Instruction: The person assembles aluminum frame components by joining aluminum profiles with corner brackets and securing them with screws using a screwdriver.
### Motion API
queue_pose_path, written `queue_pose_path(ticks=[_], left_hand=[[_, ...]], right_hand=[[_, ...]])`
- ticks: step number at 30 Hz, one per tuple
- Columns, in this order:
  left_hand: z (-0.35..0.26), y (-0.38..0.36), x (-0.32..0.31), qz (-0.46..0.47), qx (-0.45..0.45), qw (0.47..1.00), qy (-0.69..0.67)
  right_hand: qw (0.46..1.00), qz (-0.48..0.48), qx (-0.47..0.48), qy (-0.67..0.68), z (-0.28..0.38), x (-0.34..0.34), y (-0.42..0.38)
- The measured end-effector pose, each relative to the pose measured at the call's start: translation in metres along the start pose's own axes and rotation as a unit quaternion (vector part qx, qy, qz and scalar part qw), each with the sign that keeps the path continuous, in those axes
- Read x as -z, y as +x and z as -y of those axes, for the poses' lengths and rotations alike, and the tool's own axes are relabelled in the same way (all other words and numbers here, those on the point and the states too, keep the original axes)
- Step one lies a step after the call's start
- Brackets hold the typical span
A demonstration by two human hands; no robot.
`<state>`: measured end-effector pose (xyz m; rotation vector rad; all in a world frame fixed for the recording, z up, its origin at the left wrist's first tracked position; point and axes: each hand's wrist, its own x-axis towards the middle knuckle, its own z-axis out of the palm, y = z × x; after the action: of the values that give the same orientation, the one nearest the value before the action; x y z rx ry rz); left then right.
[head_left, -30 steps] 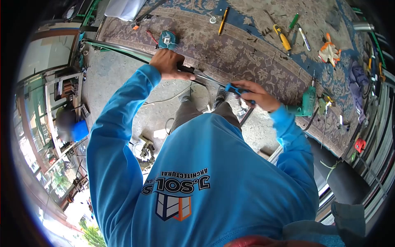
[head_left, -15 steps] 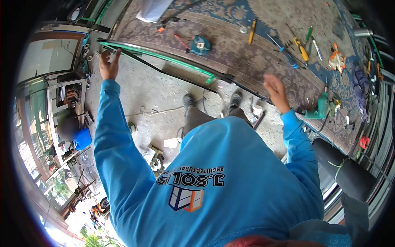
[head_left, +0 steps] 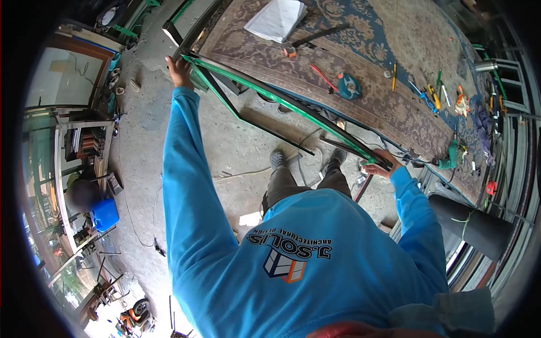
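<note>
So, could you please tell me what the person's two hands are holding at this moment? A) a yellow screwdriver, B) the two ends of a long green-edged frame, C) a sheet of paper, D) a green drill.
B: the left hand grips one end of the long green-edged frame and the right hand grips the other, while the green drill and the paper lie untouched on the carpet.

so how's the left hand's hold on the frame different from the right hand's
The left hand is stretched far out on a straight arm, at the far corner of the green-edged frame; the right hand sits close to the body on a bent arm, at the frame's near end. The left hand's fingers wrap over the frame corner, while the right hand closes around the bar's end. Both grip the same frame, above the concrete floor.
</note>
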<state>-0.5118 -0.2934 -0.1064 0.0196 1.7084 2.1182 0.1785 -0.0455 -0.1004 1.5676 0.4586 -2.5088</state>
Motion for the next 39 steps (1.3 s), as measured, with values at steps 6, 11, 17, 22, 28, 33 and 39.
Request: queue_pose_path(ticks=[6,11,17,22,28,33,39], left_hand=[[-0.013,-0.022,0.056,-0.139,-0.087,0.983,-0.084],[-0.158,-0.107,0.135,-0.153,-0.2,0.966,-0.056],[-0.374,-0.203,0.167,-0.131,-0.363,0.922,0.009],[-0.512,-0.374,0.203,-0.163,-0.68,0.557,0.448],[-0.483,-0.684,0.214,-0.396,-0.427,0.63,0.514],[-0.456,-0.816,0.212,-0.51,-0.226,0.688,0.464],[-0.436,-0.807,0.263,-0.462,-0.236,0.671,0.53]], right_hand=[[0.933,-0.056,-0.164,-0.314,-0.018,-0.025,0.006],[0.904,0.015,-0.158,-0.398,-0.028,-0.117,-0.002],[0.791,0.196,-0.151,-0.559,-0.077,-0.222,0.133],[0.739,0.277,0.123,-0.602,-0.153,-0.384,0.187],[0.693,0.464,0.367,-0.412,-0.178,-0.582,0.171],[0.609,0.478,0.528,-0.348,-0.15,-0.678,0.124],[0.576,0.412,0.575,-0.41,-0.117,-0.652,0.11]])
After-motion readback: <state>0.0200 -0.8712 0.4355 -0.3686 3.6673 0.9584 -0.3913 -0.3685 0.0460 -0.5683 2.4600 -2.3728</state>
